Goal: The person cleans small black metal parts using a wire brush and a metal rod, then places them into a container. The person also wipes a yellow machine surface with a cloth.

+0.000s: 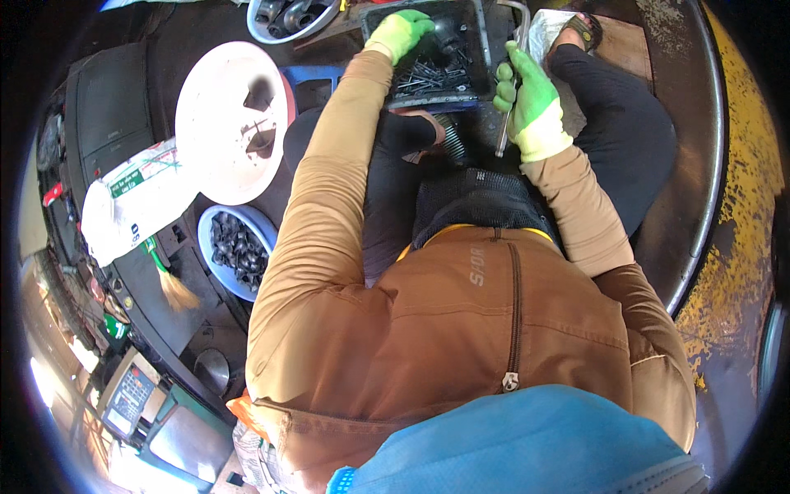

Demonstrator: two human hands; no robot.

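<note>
My left hand (400,33), in a green glove, reaches into a dark rectangular tray (481,41) that holds several dark screws or nails (432,76). The fingers curl down into the tray; what they touch is hidden. My right hand (531,99), also in a green glove, is closed around a bent metal rod (504,132) that stands beside the tray's right edge. A ribbed black hose (452,140) lies on my lap below the tray.
A white round basin (234,123) sits to the left. Below it a blue bowl (239,247) holds dark metal parts. A white sack (132,202) lies further left. A metal bowl of parts (292,18) is at the top. A curved metal rim (708,165) runs on the right.
</note>
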